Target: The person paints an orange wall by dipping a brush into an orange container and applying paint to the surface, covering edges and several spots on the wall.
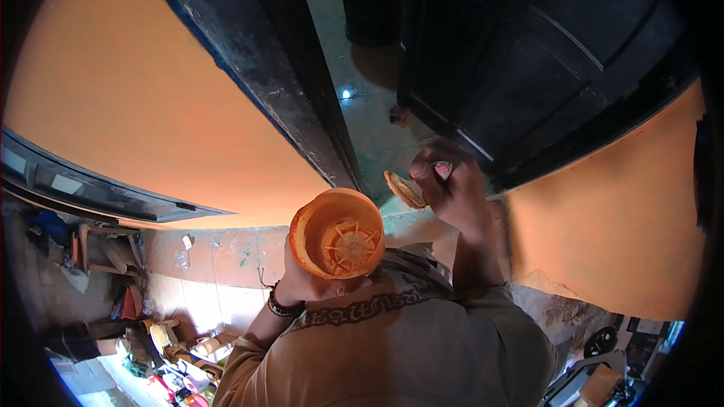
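My left hand (308,280) is wrapped round an orange-coated round tub (303,247), held in front of my chest with its mouth facing up. Wet-looking orange paint (353,245) smears its inner wall and ribbed bottom. Off to the right, my right hand (456,192) grips a paintbrush (406,190) by its handle. The brush's orange-stained bristles point left, apart from the tub, and a reddish handle end shows above my fist. Part of my left hand is hidden behind the tub.
Ahead, a dark door (543,53) stands ajar beside its dark frame (264,45). Through the gap, a large dark tub (369,19) stands on the tiled floor (332,53). Orange walls (173,98) flank the doorway. Clutter (181,362) lies behind me at lower left.
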A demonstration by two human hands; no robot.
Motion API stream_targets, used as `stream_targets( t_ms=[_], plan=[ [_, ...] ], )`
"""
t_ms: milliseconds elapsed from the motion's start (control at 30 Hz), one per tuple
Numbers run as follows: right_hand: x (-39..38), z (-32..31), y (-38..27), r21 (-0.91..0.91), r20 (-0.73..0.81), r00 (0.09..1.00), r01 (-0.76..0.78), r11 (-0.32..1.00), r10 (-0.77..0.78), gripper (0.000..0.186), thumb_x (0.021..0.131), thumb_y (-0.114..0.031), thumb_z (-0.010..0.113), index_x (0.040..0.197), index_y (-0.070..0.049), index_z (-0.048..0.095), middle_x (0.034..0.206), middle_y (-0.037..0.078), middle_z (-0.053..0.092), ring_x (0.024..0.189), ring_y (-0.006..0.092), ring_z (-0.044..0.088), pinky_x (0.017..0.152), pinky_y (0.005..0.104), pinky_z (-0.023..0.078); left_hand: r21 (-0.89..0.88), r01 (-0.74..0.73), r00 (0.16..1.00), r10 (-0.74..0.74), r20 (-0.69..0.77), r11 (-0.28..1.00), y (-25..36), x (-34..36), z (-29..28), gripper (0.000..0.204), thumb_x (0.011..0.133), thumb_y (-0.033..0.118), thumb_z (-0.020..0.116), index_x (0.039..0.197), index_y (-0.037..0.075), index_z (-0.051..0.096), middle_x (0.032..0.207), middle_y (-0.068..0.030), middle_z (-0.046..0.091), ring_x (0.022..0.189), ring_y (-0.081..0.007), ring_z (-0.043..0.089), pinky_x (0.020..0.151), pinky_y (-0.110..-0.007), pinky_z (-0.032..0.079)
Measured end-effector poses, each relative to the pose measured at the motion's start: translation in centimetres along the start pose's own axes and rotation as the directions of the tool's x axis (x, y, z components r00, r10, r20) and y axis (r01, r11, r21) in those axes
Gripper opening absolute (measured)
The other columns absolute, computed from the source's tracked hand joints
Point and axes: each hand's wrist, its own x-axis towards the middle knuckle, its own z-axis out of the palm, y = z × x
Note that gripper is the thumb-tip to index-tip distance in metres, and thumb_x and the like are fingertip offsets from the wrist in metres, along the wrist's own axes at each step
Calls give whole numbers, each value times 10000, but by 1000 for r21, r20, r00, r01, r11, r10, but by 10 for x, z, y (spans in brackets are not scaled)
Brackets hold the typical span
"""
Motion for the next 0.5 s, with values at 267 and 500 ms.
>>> stream_targets(
  t_ms=[267,500],
  plan=[
    [0,3,-4,-21,7,1000,-6,1000,6,208,853,-204,694,768,-19,654,720,100,577,584,231,583,528,317,425,81,-20,1000,20,3,997,4,1,-2,960,593,226,912,1358,14,373,1279,-136,547,1150,-215,566,965,-375,480],
    [1,5,-1,16,-19,1000,-10,1000,11,195,839,-204,709,772,-28,662,713,93,565,577,220,575,523,318,422,-135,188,981,-193,-24,973,10,2,2,994,595,193,915,1388,25,340,1284,-142,539,1149,-234,564,961,-385,480]
  ],
)
